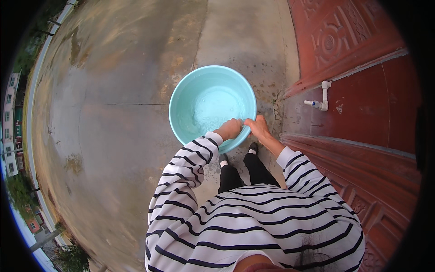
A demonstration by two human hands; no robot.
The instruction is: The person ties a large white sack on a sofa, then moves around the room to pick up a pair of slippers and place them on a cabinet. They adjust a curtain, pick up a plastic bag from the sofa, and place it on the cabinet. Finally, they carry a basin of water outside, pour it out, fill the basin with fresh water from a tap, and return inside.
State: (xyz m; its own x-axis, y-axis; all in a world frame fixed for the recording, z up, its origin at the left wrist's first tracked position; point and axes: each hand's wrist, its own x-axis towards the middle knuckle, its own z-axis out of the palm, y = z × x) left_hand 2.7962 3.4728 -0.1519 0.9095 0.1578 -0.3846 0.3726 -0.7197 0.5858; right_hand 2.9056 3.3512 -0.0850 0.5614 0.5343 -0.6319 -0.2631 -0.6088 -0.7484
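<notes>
A light blue plastic basin [183,98] is in front of me, with some clear liquid that looks like water [217,102] and small bubbles over its bottom. My right hand [259,128] grips the rim on the near right side, thumb over the edge and fingers outside. Reaching into the basin, my left hand [230,129] is curled near the inner wall, close to the right thumb. Its fingertips are hidden, so whether it holds anything does not show. The basin's near edge overlaps one of my dark shoes [223,157].
On the right, a white pipe with a tap [321,102] sticks out from a dark red wall panel [367,105]. Beside it stands a carved red door or panel [328,40]. Cracked, stained concrete [129,136] spreads left towards a pale curb [32,102] and buildings.
</notes>
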